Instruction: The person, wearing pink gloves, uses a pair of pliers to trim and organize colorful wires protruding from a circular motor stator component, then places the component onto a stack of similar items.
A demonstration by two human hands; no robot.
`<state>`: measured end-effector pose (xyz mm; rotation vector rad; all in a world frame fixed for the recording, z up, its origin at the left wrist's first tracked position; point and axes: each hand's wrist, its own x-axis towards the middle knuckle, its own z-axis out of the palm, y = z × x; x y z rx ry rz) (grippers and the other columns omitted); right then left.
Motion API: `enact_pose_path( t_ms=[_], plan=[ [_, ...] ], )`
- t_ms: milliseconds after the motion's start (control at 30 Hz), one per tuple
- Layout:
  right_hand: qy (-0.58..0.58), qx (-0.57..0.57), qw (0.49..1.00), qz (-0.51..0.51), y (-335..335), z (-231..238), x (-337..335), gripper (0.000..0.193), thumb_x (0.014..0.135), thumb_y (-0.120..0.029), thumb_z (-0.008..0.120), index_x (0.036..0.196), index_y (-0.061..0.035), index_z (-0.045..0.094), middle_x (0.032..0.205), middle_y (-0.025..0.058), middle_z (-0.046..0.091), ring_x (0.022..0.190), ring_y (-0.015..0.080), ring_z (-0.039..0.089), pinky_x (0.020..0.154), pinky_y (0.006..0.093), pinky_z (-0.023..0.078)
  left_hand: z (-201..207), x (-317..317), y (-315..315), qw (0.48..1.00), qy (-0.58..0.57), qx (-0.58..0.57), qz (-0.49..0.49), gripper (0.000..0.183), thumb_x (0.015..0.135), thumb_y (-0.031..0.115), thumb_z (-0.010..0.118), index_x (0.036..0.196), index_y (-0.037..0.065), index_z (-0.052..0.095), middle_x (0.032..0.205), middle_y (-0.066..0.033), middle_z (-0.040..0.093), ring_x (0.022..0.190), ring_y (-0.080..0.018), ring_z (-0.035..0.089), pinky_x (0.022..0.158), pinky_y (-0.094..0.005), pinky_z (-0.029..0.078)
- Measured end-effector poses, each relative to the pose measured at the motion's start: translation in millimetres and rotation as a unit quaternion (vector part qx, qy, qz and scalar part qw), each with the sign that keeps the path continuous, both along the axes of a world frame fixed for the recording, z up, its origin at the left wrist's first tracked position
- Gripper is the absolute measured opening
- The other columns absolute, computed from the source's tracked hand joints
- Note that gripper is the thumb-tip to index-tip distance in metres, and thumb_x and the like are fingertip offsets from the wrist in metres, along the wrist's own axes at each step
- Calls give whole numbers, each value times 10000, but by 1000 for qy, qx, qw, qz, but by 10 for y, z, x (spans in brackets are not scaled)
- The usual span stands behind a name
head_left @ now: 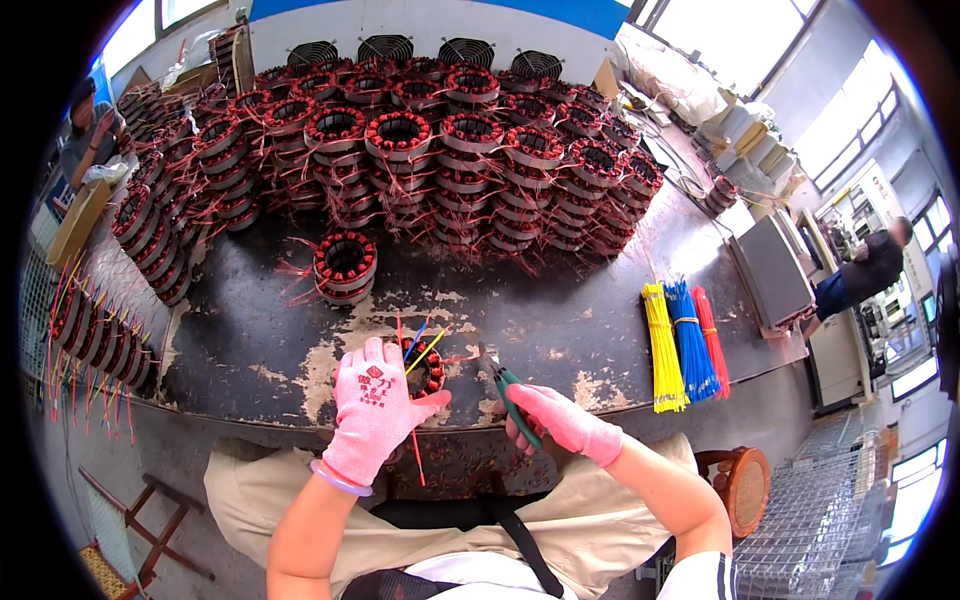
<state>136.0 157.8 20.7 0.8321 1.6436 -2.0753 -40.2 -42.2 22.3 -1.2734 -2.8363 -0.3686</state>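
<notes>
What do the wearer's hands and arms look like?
Left hand: pink glove, dark-red print on its back, lilac band at the wrist. Right hand: matching glove, no print visible. Forearms bare; white right sleeve with dark stripes.

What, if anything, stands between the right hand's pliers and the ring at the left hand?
Nothing bulky shows between the pliers in the right hand and the red-wound ring partly covered by the left hand; only a thin reddish wire reaches into the gap from the ring's right side.
</notes>
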Motion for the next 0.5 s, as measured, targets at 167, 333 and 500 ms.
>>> enact_pose_path(
  t_ms=[167, 333, 500],
  plan=[
    [-12, 43, 999, 13, 31, 255, 33, 487, 1040, -491, 492, 1211, -43, 576, 917, 70, 661, 794, 155, 654, 709, 302, 549, 7, -55, -89, 1000, -23, -4, -11, 855, 664, 642, 807, 1169, -17, 604, 1164, -164, 590, 1094, -315, 605, 991, -425, 442],
    [52, 489, 859, 139, 250, 352, 179, 541, 1034, -427, 524, 1382, -14, 513, 1052, 89, 681, 870, 165, 656, 796, 302, 547, 166, -280, -396, 995, -60, -46, -67, 884, 683, 633, 797, 1244, -16, 582, 1290, -184, 582, 1202, -335, 574, 1066, -446, 412],
    [25, 255, 965, -53, 142, 463, -133, 489, 999, -403, 592, 1289, -13, 535, 976, 95, 668, 814, 133, 625, 718, 318, 539, 217, -503, -854, 996, -80, -29, -25, 832, 683, 577, 812, 1236, -4, 592, 1294, -179, 577, 1212, -344, 561, 1079, -437, 397]
  ],
)
